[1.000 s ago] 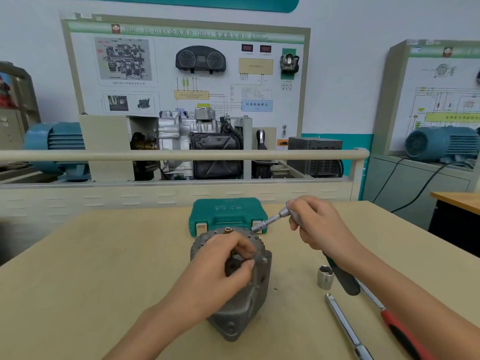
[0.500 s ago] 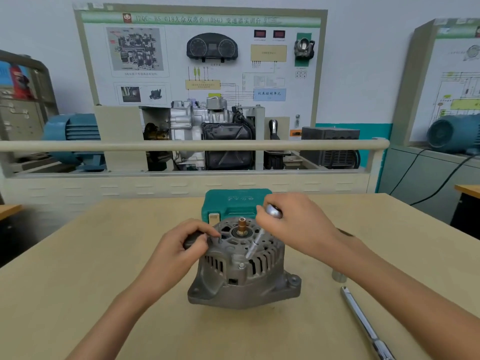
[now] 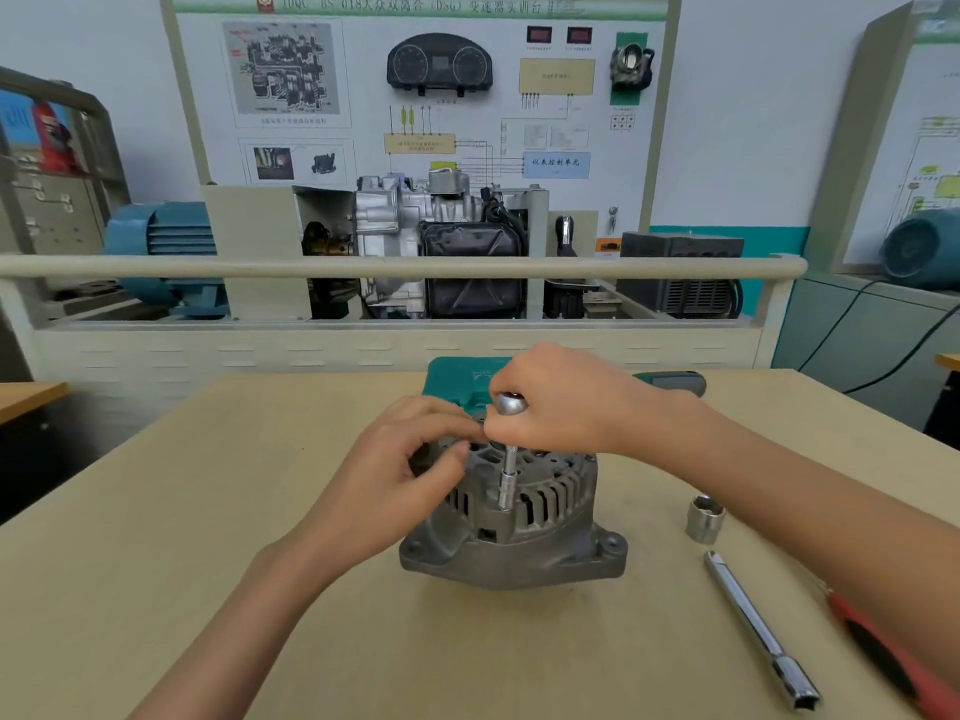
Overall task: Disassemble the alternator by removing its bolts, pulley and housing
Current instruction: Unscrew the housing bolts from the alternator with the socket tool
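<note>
Cast-metal alternator [image 3: 511, 532]: looks heavy, rigid — best gripped at the rim;
Left hand [image 3: 410, 472]: steadying its top;
Right hand [image 3: 563, 402]: clasping socket driver [image 3: 508, 459]

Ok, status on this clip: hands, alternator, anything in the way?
Right hand gripping ratchet with socket extension, upright on a housing bolt. Left hand steadying grey cast-metal alternator. Nothing blocking.
</note>
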`<state>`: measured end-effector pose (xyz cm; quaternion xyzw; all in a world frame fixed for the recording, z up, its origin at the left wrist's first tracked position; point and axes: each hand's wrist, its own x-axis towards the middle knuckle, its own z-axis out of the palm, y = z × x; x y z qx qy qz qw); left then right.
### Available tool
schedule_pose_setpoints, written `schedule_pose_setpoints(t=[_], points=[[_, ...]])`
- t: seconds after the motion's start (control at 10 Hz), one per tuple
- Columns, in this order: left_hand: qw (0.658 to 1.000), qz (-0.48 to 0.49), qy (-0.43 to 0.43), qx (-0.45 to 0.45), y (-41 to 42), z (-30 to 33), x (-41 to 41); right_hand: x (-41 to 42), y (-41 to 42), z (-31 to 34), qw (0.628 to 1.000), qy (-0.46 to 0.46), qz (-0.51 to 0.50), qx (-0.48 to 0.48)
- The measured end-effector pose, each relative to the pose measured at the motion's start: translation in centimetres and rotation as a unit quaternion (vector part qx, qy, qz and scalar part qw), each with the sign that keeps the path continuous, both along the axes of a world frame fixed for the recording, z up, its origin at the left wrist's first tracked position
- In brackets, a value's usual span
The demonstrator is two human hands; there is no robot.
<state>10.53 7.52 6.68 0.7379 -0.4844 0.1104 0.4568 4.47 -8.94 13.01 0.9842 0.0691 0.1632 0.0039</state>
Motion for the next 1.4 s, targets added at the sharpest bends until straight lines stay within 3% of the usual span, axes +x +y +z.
schedule_pose_setpoints(t=[0.2,0.5,0.7,0.8,1.0,1.1,1.2,1.3,1.4], points=[[0.99,0.029,0.017,0.136,-1.1,0.5,-1.2,0.4,-0.5,-1.0,0.993,-0.066,0.088,-0.042],[0.976,0.039,0.13,0.169,-1.7,1.4,-0.9,0.7,-0.1,-1.9,0.981,-0.109,0.156,0.035],[0.98,0.041,0.139,0.135,-1.9,1.1,-1.3,0.1,0.1,-2.5,0.986,-0.115,0.114,0.049],[0.981,0.041,0.136,0.129,-1.9,1.1,-1.5,0.2,0.7,-2.5,0.99,-0.13,0.046,-0.017],[0.985,0.048,0.134,0.102,-2.1,0.8,-1.5,0.1,3.5,-3.7,0.95,-0.223,-0.194,-0.104],[0.984,0.067,0.123,0.108,-2.0,0.7,-1.4,-0.4,4.7,-3.8,0.931,-0.234,-0.247,-0.13],[0.987,0.081,0.091,0.101,-1.9,0.4,-1.6,-0.8,4.7,-4.1,0.926,-0.289,-0.222,-0.099],[0.993,0.082,0.023,0.085,-2.0,-0.1,-1.7,-0.6,4.0,-4.6,0.936,-0.325,-0.133,-0.022],[0.995,0.085,-0.021,0.053,-2.0,-0.9,-1.6,-0.6,4.0,-4.7,0.919,-0.376,-0.12,0.008]])
